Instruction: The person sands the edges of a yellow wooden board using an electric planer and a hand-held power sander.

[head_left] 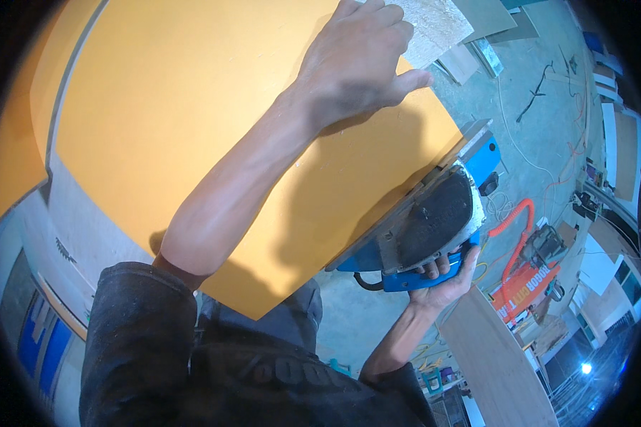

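A wide yellow-faced board [171,107] lies across the view below my left arm. My left hand [367,53] is at the board's far right edge, palm down, with the fingers curled over and the thumb stretched to the right; the fingertips are hidden. My right hand [445,274] is wrapped round the handle of a blue electric planer [424,220] with a black side cover. The planer is tilted, its long metal sole along the near right edge of the board. My left arm casts a shadow on the yellow face.
A pale rough-surfaced panel [434,28] is beyond my left hand. An orange coiled hose [516,220] and thin cables cross the floor on the right. A long wooden plank [495,352] lies at lower right. Another yellow panel [11,164] stands at far left.
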### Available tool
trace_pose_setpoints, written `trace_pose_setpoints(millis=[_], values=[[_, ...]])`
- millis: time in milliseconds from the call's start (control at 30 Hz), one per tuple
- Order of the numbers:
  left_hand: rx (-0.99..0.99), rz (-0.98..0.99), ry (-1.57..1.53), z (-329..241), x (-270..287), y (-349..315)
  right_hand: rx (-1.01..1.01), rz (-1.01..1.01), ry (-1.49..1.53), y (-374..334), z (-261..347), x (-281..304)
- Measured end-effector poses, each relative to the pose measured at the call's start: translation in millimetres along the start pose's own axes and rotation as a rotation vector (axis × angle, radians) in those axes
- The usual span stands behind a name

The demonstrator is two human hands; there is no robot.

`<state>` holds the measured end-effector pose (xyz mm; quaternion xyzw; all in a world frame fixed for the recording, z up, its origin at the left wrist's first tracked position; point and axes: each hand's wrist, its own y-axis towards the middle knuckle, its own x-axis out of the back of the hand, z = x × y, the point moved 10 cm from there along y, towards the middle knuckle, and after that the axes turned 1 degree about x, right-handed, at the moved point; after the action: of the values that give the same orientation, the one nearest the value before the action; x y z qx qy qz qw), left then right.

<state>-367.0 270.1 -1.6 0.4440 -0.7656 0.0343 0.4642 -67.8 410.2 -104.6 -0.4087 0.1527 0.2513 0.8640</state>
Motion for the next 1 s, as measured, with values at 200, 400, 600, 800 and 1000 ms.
trace_pose_setpoints(millis=[200, 400, 600, 800, 1000], values=[[0.032, 0.036, 0.023, 2, -5, 4, -0.021, -0.011, 0.043, 14, 7, -5], [-0.031, -0.021, 0.028, -4, -1, 5, -0.018, 0.117, 0.053, 27, 19, -9], [-0.047, -0.028, 0.051, -5, 0, 6, -0.009, 0.122, 0.066, 36, 24, -20], [-0.072, -0.058, 0.063, -8, 4, 5, 0.026, 0.124, 0.062, 43, 32, -29], [-0.044, -0.009, 0.070, -4, -1, 4, 0.039, 0.111, 0.027, 49, 37, -32]])
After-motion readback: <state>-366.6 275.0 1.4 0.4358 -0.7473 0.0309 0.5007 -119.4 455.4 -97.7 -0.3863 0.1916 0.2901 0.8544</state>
